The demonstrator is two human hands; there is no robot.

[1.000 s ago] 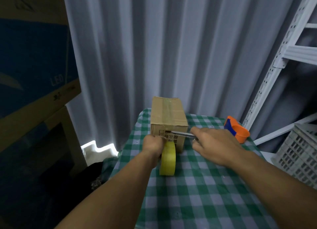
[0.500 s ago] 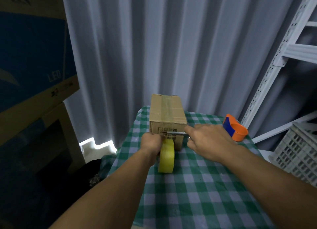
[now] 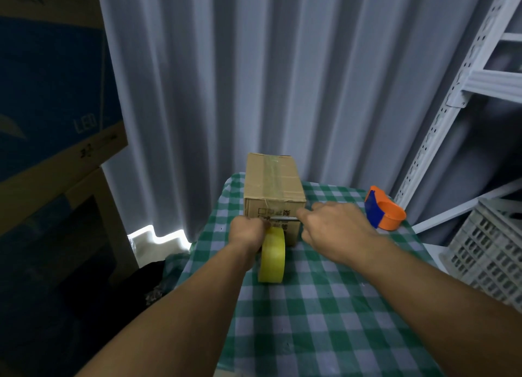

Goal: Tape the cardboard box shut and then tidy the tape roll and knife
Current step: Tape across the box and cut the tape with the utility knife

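A small cardboard box [image 3: 272, 183] stands at the far end of the checked table, with a strip of clear tape running along its closed top. A yellow tape roll [image 3: 273, 255] stands on edge just in front of the box. My left hand [image 3: 246, 231] grips the top of the roll against the box's near face. My right hand [image 3: 334, 228] holds a thin metal knife [image 3: 282, 218], its blade lying level across the near face, tip toward my left hand.
An orange and blue tape dispenser [image 3: 383, 210] sits at the table's far right corner. A grey plastic crate [image 3: 491, 249] and a white metal rack [image 3: 452, 99] stand to the right. Large cartons [image 3: 53, 128] are stacked on the left. A corrugated wall is behind.
The knife blade has slid left across the box's near face toward my left hand. Both hands stay at the box, and the view has shifted slightly.
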